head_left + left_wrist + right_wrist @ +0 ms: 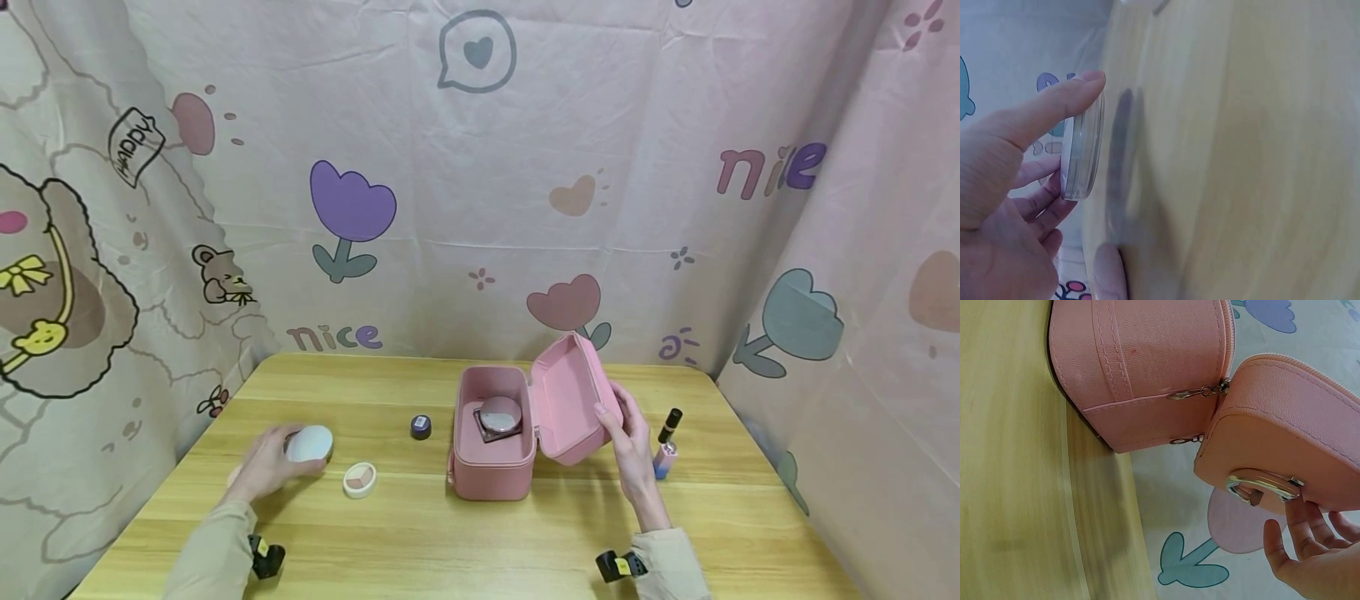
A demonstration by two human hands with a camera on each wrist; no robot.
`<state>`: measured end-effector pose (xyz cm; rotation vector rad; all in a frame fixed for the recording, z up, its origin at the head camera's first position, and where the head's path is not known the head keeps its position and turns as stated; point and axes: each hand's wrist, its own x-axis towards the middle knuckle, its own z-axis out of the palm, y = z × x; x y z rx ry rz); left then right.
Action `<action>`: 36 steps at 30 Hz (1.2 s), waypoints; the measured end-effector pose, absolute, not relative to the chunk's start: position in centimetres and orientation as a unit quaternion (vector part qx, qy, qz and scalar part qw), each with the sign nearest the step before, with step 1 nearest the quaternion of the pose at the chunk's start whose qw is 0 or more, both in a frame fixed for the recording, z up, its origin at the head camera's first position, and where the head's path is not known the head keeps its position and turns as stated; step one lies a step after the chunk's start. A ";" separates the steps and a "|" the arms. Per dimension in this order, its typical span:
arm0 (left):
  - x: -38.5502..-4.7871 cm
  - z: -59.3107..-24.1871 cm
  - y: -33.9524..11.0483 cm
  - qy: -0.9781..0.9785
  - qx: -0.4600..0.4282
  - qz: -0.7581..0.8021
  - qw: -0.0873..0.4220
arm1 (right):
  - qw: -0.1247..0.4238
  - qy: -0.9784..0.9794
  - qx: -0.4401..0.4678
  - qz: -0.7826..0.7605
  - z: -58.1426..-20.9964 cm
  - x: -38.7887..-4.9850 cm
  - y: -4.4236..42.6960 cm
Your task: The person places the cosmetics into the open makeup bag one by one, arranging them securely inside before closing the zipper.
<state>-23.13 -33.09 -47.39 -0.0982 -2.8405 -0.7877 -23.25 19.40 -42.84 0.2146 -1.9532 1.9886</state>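
Above the left of the tabletop [352, 550], the left hand [264, 467] pinches a round container [311, 443], thumb and fingers spread to its width, while the right hand [632, 433] grips the lid [567, 402] by its edge, apparently so the pink case [492, 482] stands open.

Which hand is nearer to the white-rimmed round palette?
Left. The left hand is just left of the palette; the right hand is farther right, holding the pink lid.
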 end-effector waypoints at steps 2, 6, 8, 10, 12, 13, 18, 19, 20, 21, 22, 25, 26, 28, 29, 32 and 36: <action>-23.3 -47.2 -32.8 -0.953 -0.031 -0.287 0.087 | 0.172 -0.688 0.076 0.701 -42.8 -23.2 19.4; -23.6 -47.0 -32.1 -0.945 -0.033 -0.315 0.083 | 0.172 -0.688 0.077 0.701 -42.9 -23.3 19.4; -23.8 -46.9 -31.6 -0.940 -0.038 -0.328 0.087 | 0.172 -0.688 0.076 0.701 -42.9 -23.3 19.4; -24.1 -46.7 -31.2 -0.934 -0.046 -0.342 0.091 | 0.173 -0.689 0.075 0.700 -42.9 -23.3 19.4; -24.2 -46.5 -30.7 -0.930 -0.052 -0.352 0.093 | 0.172 -0.689 0.074 0.700 -42.9 -23.3 19.4; -24.3 -46.4 -30.4 -0.928 -0.053 -0.358 0.091 | 0.172 -0.689 0.073 0.700 -42.9 -23.3 19.4; -24.7 -45.7 -29.0 -0.916 -0.058 -0.390 0.074 | 0.171 -0.688 0.071 0.702 -42.9 -23.3 19.4; -24.8 -45.6 -28.7 -0.913 -0.060 -0.397 0.070 | 0.170 -0.688 0.071 0.702 -42.9 -23.3 19.4; -24.9 -45.4 -28.4 -0.911 -0.061 -0.402 0.067 | 0.170 -0.688 0.072 0.702 -42.9 -23.3 19.4; -25.0 -45.3 -28.1 -0.911 -0.062 -0.404 0.063 | 0.170 -0.688 0.073 0.702 -42.9 -23.3 19.4; -25.1 -45.2 -27.8 -0.909 -0.061 -0.407 0.060 | 0.170 -0.688 0.073 0.702 -42.9 -23.3 19.4; -25.4 -44.8 -27.0 -0.908 -0.059 -0.413 0.052 | 0.170 -0.689 0.075 0.700 -42.9 -23.3 19.5; -25.4 -44.6 -26.7 -0.907 -0.057 -0.413 0.050 | 0.170 -0.689 0.076 0.700 -42.9 -23.2 19.5; -25.6 -44.3 -26.2 -0.907 -0.054 -0.415 0.046 | 0.171 -0.689 0.077 0.701 -42.9 -23.2 19.5; -25.7 -44.2 -25.9 -0.907 -0.054 -0.416 0.045 | 0.170 -0.688 0.077 0.701 -42.9 -23.2 19.5; -26.0 -43.7 -25.3 -0.906 -0.053 -0.419 0.040 | 0.170 -0.686 0.080 0.703 -42.9 -23.2 19.4; -26.3 -43.3 -24.4 -0.902 -0.062 -0.425 0.041 | 0.171 -0.686 0.081 0.703 -42.9 -23.2 19.4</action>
